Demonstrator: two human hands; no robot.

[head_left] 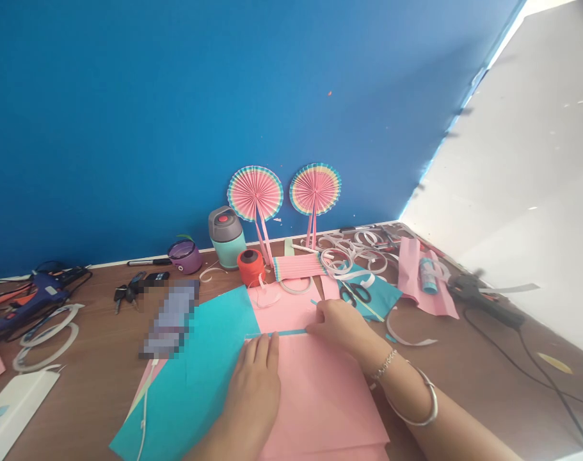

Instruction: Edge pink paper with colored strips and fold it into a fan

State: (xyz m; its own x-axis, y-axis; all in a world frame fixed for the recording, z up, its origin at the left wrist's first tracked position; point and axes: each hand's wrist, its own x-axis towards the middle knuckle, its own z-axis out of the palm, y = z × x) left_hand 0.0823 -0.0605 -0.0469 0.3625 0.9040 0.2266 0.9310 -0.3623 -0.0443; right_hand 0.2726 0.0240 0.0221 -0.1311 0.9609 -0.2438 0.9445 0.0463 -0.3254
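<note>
Pink paper [320, 390] lies in front of me with a narrow blue paper strip [286, 332] along its top edge. My left hand [255, 378] rests flat on the paper's upper left, its fingers stretched out up to the strip. My right hand [342, 326] is closed in a pinch at the strip's right end, a bit of blue showing by the fingertips. Beneath the pink paper and to the left spreads a large turquoise sheet [205, 358]. Beyond my hands is a pleated pink paper [298, 267].
Two round paper fans [255, 194] lean against the blue wall. Scissors [356, 294] and curled white strips [336, 261] sit at the right, near a glue gun [487, 301]. Left are a phone [171, 320], keys [123, 293] and a power strip [20, 410]. A turquoise flask [227, 240] stands behind.
</note>
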